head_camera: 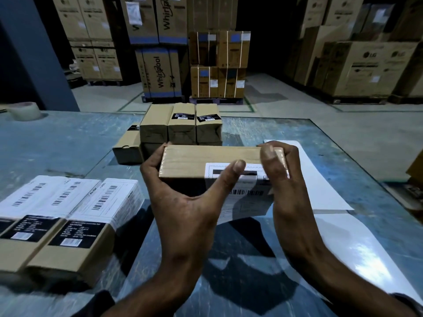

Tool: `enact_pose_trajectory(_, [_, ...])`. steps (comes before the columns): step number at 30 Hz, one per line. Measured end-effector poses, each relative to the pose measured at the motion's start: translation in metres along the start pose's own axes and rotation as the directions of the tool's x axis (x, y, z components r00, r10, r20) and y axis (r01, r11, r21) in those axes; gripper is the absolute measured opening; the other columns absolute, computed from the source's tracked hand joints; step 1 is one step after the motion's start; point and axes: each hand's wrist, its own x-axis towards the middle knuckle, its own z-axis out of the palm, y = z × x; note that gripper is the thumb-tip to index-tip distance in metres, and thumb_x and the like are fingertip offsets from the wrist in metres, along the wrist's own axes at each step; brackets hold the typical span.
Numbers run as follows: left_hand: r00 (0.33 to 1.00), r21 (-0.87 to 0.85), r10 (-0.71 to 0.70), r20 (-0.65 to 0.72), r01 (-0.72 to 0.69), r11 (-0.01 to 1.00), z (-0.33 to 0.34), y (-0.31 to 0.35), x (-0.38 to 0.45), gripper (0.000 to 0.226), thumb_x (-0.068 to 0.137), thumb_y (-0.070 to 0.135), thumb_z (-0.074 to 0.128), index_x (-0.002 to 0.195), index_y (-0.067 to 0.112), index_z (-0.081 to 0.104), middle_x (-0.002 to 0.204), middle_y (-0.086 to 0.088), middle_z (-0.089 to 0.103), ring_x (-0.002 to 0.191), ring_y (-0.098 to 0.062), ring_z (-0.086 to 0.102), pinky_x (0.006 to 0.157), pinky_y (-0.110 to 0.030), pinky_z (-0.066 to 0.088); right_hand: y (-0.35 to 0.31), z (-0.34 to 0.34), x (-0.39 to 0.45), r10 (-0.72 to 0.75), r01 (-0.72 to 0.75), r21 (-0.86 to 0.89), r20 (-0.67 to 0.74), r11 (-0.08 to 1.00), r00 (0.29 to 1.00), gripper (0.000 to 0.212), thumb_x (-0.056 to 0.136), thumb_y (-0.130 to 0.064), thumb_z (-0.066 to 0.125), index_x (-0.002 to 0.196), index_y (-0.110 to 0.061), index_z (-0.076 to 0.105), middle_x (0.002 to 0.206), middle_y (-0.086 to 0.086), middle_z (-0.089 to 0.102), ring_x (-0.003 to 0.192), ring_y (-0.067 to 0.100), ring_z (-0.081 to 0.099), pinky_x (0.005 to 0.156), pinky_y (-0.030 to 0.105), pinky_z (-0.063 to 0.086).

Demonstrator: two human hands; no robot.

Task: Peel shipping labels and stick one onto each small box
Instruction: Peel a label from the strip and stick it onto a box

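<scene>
Left hand (183, 191): grips the box (206, 160) at its left end, fingers curled behind; thumb presses the label (242, 179)
Right hand (283, 177): clasps the box's right end, thumb on top
Box: held between both hands above the table (57, 145)
Label: partly stuck on the box's top, its lower part hanging over the near edge
Stack (180, 124): just beyond the hands; shut, contents unseen
Labelled boxes (59, 216): left of the left hand
Sheets (325, 191): right of the right hand

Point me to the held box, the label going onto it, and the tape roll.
held box (194, 160): head view, bare cardboard on its top face.
label (249, 191): head view, barcode strip on the part hanging over the front edge.
tape roll (24, 112): head view, outer side of the roll, far left on the table.
</scene>
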Motion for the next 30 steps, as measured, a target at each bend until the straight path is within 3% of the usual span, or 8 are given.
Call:
enact_pose_trajectory(1, [0.964, -0.019, -0.108, 0.244, 0.116, 0.993, 0.000, 0.010, -0.004, 0.006, 0.104, 0.010, 0.054, 0.106, 0.005, 0.055, 0.098, -0.017, 0.063, 0.139, -0.040, 0.053, 0.093, -0.033, 0.050, -0.002, 0.000, 0.000, 0.001, -0.001, 0.018, 0.005, 1.000, 1.000, 0.035, 0.101, -0.054, 0.054, 0.119, -0.025, 0.054, 0.104, -0.012, 0.072, 0.099, 0.005, 0.071, 0.080, 0.015, 0.052])
enact_pose_trajectory(4, [0.908, -0.085, -0.215, 0.359, 0.261, 0.962, -0.004, 0.003, -0.001, 0.037, 0.107, 0.013, 0.041, 0.119, -0.008, 0.069, 0.128, -0.030, 0.068, 0.137, -0.037, 0.056, 0.099, -0.030, 0.046, 0.000, 0.000, -0.002, 0.010, -0.010, 0.024, 0.018, 1.000, 1.000, 0.034, 0.101, -0.048, 0.063, 0.123, -0.025, 0.052, 0.107, -0.009, 0.074, 0.103, 0.009, 0.073, 0.083, 0.019, 0.056])
enact_pose_trajectory(8, [0.897, -0.271, -0.243, 0.369, 0.354, 0.895, 0.000, -0.005, -0.003, 0.066, 0.105, 0.017, 0.048, 0.045, 0.022, 0.075, 0.062, 0.004, 0.075, 0.058, -0.003, 0.073, 0.057, -0.010, 0.053, -0.001, 0.002, 0.000, 0.015, -0.015, -0.019, 0.011, 1.000, 1.000, 0.032, 0.094, -0.050, 0.058, 0.117, -0.029, 0.052, 0.098, -0.017, 0.074, 0.091, 0.002, 0.072, 0.075, 0.014, 0.053])
enact_pose_trajectory(12, [0.994, -0.244, -0.039, -0.099, 0.014, 0.970, -0.005, -0.012, -0.006, 0.022, 0.090, 0.018, 0.078, 0.112, 0.018, 0.073, 0.092, 0.000, 0.078, 0.085, -0.012, 0.078, 0.071, -0.016, 0.059, 0.003, -0.001, 0.002, 0.013, -0.011, -0.074, 0.023, 0.997, 1.000, 0.026, 0.100, -0.055, 0.046, 0.117, -0.035, 0.050, 0.095, -0.028, 0.069, 0.086, -0.005, 0.067, 0.071, 0.008, 0.049])
enact_pose_trajectory(14, [0.951, -0.086, 0.175, -0.255, -0.202, 0.976, -0.015, -0.023, -0.007, 0.065, 0.079, 0.027, 0.085, 0.133, 0.024, 0.050, 0.109, 0.004, 0.074, 0.105, -0.015, 0.074, 0.087, -0.030, 0.061, 0.003, -0.002, 0.002, -0.015, 0.016, -0.091, 0.014, 0.996, 1.000, 0.026, 0.109, -0.054, 0.040, 0.121, -0.034, 0.052, 0.100, -0.028, 0.067, 0.094, -0.004, 0.066, 0.076, 0.008, 0.047])
enact_pose_trajectory(20, [0.916, -0.110, 0.271, -0.296, -0.314, 0.943, -0.013, -0.017, -0.012, 0.061, 0.088, 0.034, 0.075, 0.138, 0.018, 0.046, 0.108, 0.014, 0.073, 0.107, -0.009, 0.072, 0.088, -0.022, 0.057, 0.002, -0.006, 0.007, 0.043, -0.044, 0.039, 0.025, 0.998, 0.999, 0.051, 0.101, -0.071, 0.026, 0.126, -0.042, 0.058, 0.113, -0.015, 0.075, 0.106, 0.005, 0.071, 0.085, 0.020, 0.054])
enact_pose_trajectory(27, [0.991, -0.071, 0.106, -0.083, -0.112, 0.991, -0.015, -0.030, 0.014, 0.100, 0.052, 0.059, 0.100, 0.136, 0.031, 0.052, 0.130, -0.013, 0.064, 0.130, -0.034, 0.062, 0.092, -0.038, 0.059, 0.001, 0.000, 0.000, 0.023, -0.024, 0.030, 0.032, 0.999, 0.999, 0.039, 0.094, -0.055, 0.067, 0.126, -0.036, 0.055, 0.114, -0.008, 0.074, 0.104, 0.013, 0.074, 0.083, 0.028, 0.061])
enact_pose_trajectory(30, [0.916, -0.011, 0.269, -0.297, -0.285, 0.959, -0.018, -0.029, 0.004, 0.066, 0.076, 0.050, 0.091, 0.130, 0.038, 0.056, 0.134, -0.010, 0.067, 0.127, -0.027, 0.065, 0.102, -0.048, 0.056, 0.002, -0.002, 0.000, 0.001, -0.001, -0.004, 0.031, 1.000, 1.000, 0.028, 0.100, -0.051, 0.050, 0.123, -0.035, 0.055, 0.109, -0.015, 0.072, 0.100, 0.005, 0.071, 0.080, 0.015, 0.053])
